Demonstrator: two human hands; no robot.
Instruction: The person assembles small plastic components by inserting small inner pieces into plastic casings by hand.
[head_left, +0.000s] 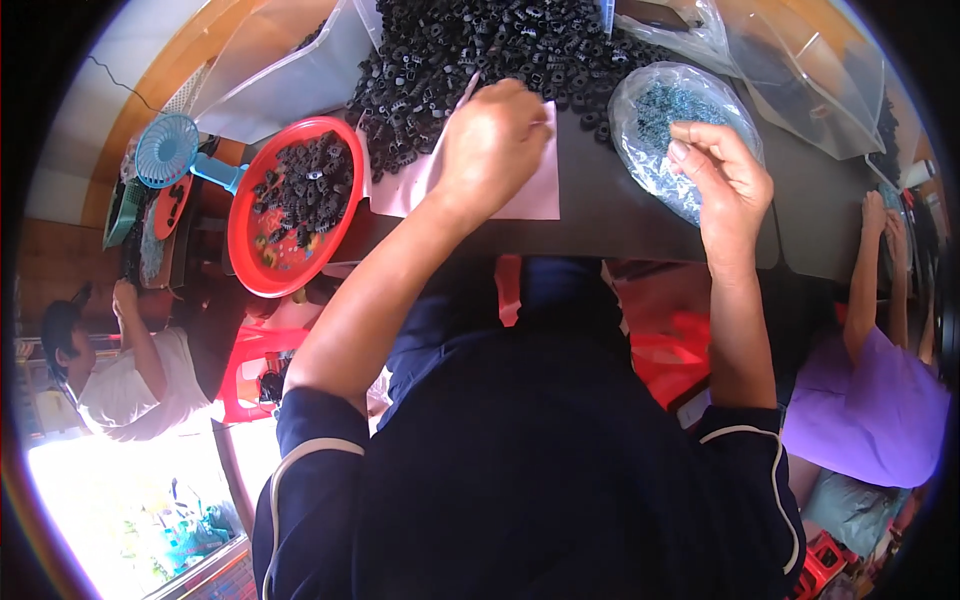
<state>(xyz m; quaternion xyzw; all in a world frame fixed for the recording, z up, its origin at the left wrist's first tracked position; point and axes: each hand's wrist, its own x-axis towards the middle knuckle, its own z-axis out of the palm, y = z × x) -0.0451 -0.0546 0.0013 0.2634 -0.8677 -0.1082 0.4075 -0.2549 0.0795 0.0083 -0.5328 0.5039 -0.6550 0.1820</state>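
Observation:
My left hand (pixel 497 143) is curled closed above a pink sheet (pixel 538 190) on the table, at the near edge of a large heap of small black plastic parts (pixel 430 70). Motion smears its fingertips, and whatever they hold is hidden. Over a clear plastic bag (pixel 640 155) of tiny blue-green pieces (pixel 665 108), my right hand (pixel 728 180) pinches thumb against forefinger. Anything in that pinch is too small to make out. A thin pale strip (pixel 468 92) shows beside my left hand, partly covered by it.
To the left, a red round tray (pixel 240 235) holds more black parts, with a light-blue fan (pixel 168 150) beside it. Clear plastic bins (pixel 810 85) flank the heap. One person in white (pixel 140 390) sits at left, another in purple (pixel 870 410) at right. The dark table (pixel 625 230) has a near edge.

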